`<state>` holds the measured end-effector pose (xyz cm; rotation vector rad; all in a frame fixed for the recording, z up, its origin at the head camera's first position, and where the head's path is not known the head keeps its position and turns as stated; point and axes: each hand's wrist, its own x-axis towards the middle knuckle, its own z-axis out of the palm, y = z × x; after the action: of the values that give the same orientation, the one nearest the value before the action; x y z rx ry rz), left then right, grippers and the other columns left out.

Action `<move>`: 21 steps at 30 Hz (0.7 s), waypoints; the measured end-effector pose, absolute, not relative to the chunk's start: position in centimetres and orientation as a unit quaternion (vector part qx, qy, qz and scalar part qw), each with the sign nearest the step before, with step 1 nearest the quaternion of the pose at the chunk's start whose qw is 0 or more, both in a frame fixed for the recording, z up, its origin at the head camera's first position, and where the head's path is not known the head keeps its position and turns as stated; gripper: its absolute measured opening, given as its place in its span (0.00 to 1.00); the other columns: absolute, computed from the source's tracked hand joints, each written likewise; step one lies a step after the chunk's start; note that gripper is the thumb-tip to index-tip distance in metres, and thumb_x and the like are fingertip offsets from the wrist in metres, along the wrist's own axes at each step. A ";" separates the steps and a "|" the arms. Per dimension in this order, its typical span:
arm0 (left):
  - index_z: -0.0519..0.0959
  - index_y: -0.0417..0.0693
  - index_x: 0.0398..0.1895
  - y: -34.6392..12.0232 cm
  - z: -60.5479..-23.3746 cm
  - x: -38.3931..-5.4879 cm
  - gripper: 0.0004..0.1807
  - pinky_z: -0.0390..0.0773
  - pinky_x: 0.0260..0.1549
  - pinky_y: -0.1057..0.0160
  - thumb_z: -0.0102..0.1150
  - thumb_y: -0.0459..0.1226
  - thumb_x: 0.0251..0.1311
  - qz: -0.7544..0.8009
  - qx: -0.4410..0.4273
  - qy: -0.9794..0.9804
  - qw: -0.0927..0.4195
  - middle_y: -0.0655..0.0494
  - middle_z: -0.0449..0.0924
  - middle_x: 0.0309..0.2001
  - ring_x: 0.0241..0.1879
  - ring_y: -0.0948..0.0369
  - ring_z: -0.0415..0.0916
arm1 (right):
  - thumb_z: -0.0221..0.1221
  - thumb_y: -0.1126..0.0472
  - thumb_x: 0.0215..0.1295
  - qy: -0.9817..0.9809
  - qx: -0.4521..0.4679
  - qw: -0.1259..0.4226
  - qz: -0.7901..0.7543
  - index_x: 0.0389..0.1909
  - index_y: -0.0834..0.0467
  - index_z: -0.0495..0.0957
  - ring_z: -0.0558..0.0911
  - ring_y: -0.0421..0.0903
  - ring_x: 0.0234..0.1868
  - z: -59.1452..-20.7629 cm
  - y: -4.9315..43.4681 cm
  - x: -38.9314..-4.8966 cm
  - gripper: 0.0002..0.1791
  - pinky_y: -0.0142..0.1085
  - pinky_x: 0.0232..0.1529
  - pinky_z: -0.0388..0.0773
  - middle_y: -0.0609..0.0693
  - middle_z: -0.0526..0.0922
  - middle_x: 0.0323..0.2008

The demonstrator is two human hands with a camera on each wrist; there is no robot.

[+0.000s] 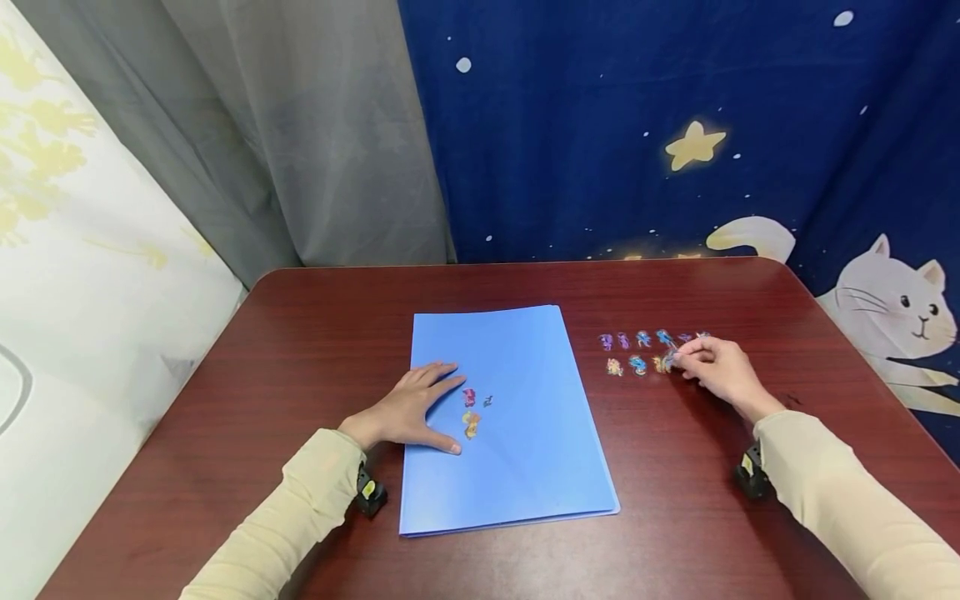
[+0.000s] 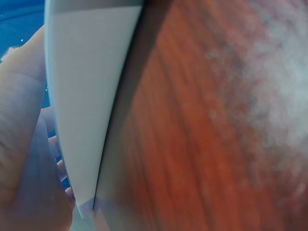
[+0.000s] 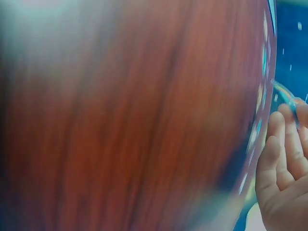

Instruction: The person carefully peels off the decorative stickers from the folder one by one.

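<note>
A blue folder [image 1: 525, 475] lies on the table, and my left hand [image 1: 408, 410] rests over its left edge with fingers spread. Beside those fingers on the cover are a pink sticker [image 1: 469, 397], a tiny dark sticker [image 1: 487, 401] and a yellow-orange sticker [image 1: 471, 424]. To the folder's right, my right hand [image 1: 722, 368] pinches a small, shiny, clear-edged sticker [image 3: 287, 96] between thumb and fingertips. It is just above two rows of small stickers, including a blue one [image 1: 637, 365] and a pale yellow one [image 1: 615, 367]. My fingers partly hide the rows' right end.
The dark red-brown wooden table [image 1: 315, 350] extends around the folder. A grey curtain [image 1: 330, 133] and a blue starry curtain [image 1: 555, 150] hang behind it. White patterned fabric [image 1: 97, 275] stands at the left.
</note>
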<state>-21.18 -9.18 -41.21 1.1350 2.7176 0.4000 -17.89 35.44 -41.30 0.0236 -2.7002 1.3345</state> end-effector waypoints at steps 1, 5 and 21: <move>0.56 0.50 0.66 -9.1 -41.3 -21.2 0.54 0.42 0.60 0.48 0.59 0.66 0.35 0.136 0.381 0.911 0.086 0.51 0.47 0.67 0.66 0.52 0.39 | 0.54 0.63 0.60 -0.896 -0.005 0.062 0.439 0.35 0.71 0.74 0.77 0.36 0.21 -41.3 36.0 -17.8 0.12 0.31 0.19 0.73 0.61 0.81 0.26; 0.55 0.50 0.66 -9.0 -41.4 -21.2 0.55 0.42 0.60 0.48 0.59 0.67 0.35 0.133 0.384 0.910 0.089 0.51 0.46 0.67 0.66 0.52 0.39 | 0.51 0.60 0.62 -0.892 -0.060 0.033 0.447 0.38 0.72 0.72 0.76 0.35 0.23 -41.3 38.1 -17.7 0.15 0.32 0.22 0.74 0.54 0.81 0.26; 0.56 0.49 0.66 -9.3 -40.6 -21.2 0.55 0.43 0.60 0.46 0.59 0.66 0.35 0.140 0.387 0.908 0.082 0.50 0.47 0.67 0.66 0.51 0.40 | 0.51 0.65 0.60 -0.856 -0.120 -0.045 0.501 0.38 0.75 0.68 0.74 0.33 0.19 -41.5 40.4 -18.2 0.14 0.28 0.24 0.76 0.44 0.74 0.20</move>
<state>-21.22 -9.33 -40.61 1.1569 2.7116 0.4172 -18.15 40.43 -41.51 -0.3889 -2.7702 1.6199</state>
